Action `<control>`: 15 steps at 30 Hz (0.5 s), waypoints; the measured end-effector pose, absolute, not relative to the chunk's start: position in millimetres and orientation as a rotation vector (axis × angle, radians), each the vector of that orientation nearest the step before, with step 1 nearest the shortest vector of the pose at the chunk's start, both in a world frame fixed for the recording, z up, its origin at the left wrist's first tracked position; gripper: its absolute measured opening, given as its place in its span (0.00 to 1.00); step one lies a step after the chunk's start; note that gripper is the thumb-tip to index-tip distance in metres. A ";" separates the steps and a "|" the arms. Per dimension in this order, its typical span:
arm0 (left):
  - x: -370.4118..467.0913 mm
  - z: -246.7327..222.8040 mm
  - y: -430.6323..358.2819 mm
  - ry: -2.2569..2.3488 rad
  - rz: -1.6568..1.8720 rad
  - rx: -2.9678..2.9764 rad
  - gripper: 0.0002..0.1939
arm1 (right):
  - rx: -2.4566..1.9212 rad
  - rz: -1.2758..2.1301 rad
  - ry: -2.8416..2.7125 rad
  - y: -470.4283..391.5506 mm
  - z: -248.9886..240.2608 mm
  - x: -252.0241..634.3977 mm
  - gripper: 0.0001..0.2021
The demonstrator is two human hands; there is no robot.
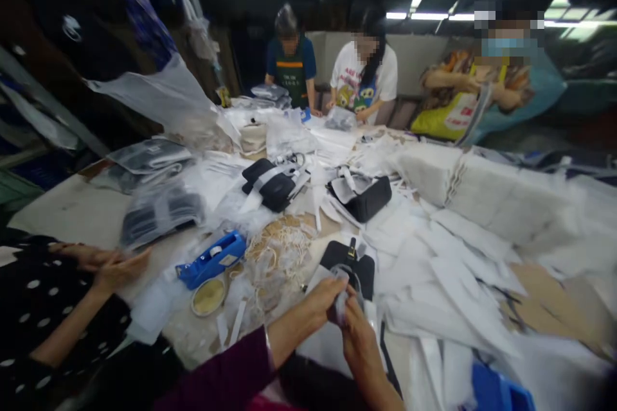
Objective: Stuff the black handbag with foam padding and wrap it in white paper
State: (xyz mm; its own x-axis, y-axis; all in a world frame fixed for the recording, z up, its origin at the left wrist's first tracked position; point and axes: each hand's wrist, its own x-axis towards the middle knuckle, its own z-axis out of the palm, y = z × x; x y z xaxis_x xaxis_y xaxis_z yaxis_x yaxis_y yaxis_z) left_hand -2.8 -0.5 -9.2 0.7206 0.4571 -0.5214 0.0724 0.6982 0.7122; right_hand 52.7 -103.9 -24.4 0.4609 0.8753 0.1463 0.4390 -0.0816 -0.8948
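- The blue tape dispenser [212,260] lies on the worktable and serves as the landmark.
- To the right of the dispenser is a black bag [332,255] with a buckled strap [352,249], lying on white material.
- The left hand [321,298], right of the dispenser and over the bag, has its fingers bent and pinching a translucent wrapping [341,308] by the bag's handle.
- The right hand [357,331], farther right of the dispenser, meets the left one and pinches the same wrapping; blur hides the exact finger contact.
- Just beside the dispenser, on its near side, sits a round dish [208,297] with yellowish contents.
- Immediately right of the dispenser spreads a tangle of cream strings [289,241].
- Beyond the dispenser and to its right rest a strapped black bag [274,186] and an open black bag [371,199].
- Left of the dispenser, a co-worker's hands [120,270] reach out from a dotted sleeve [38,308], beside plastic-wrapped packs [161,212].
- Well to the dispenser's right, white sheets [434,263] lie heaped.
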 end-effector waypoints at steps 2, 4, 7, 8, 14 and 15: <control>-4.0 -13.1 -3.1 0.815 0.298 0.896 0.24 | -1.783 0.768 -0.954 -103.5 -24.3 53.0 0.11; -4.3 -15.5 -4.6 0.847 0.317 0.962 0.24 | -1.818 0.949 -0.771 -102.6 -21.7 53.1 0.07; -2.1 -20.3 0.1 0.780 0.198 0.811 0.27 | -1.763 0.820 -0.861 -103.4 -19.1 53.3 0.05; -0.7 -22.8 2.7 0.751 0.143 0.752 0.27 | -1.733 0.724 -0.958 -103.9 -19.3 53.8 0.06; 2.6 -41.1 2.2 0.898 0.238 1.174 0.21 | -1.836 0.917 -0.718 -97.0 -29.8 57.7 0.08; 2.0 -42.6 1.6 0.911 0.246 1.217 0.20 | -1.813 1.008 -0.618 -94.9 -31.5 56.8 0.07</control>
